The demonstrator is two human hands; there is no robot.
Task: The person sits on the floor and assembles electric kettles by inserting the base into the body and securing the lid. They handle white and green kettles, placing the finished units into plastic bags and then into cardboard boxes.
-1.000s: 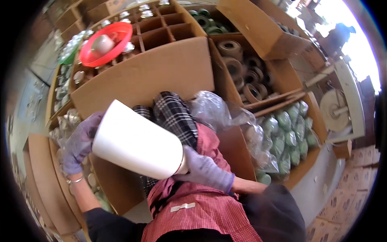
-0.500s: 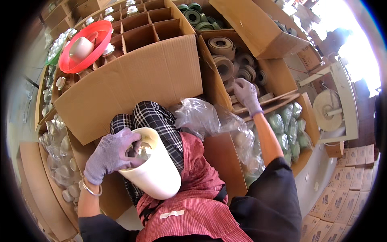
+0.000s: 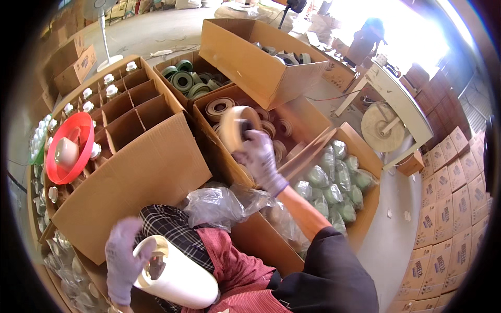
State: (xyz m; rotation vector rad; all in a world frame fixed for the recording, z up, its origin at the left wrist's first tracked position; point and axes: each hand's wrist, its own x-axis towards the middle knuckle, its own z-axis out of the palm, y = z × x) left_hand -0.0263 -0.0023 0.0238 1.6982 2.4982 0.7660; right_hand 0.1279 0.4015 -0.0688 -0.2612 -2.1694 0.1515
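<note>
My right hand [image 3: 261, 163], in a grey glove, grips a beige ring [image 3: 236, 128] tilted upright and slightly blurred, above an open carton [image 3: 308, 117] of similar rings. A white cylindrical casing [image 3: 182, 277] lies slanted across my lap, its open end toward my left hand. Something shiny shows inside that opening. Beside the rim is my gloved left hand [image 3: 122, 258], smeared by motion, with the thumb apart from the other fingers. The thumb overlaps the rim; whether it touches there I cannot tell.
A divided carton [image 3: 135, 182] with several white-topped bottles and a red basin [image 3: 86, 156] stands at left. Green rings [image 3: 182, 81] fill a carton behind. Bagged pale-green items [image 3: 334, 177] sit at right, near a plastic bag [image 3: 214, 206]. Stacked cartons [image 3: 441, 219] line the far right.
The view has swung to the right and up. My right hand has lifted a beige ring out of the carton. My left fingers have come out of the casing's opening.
</note>
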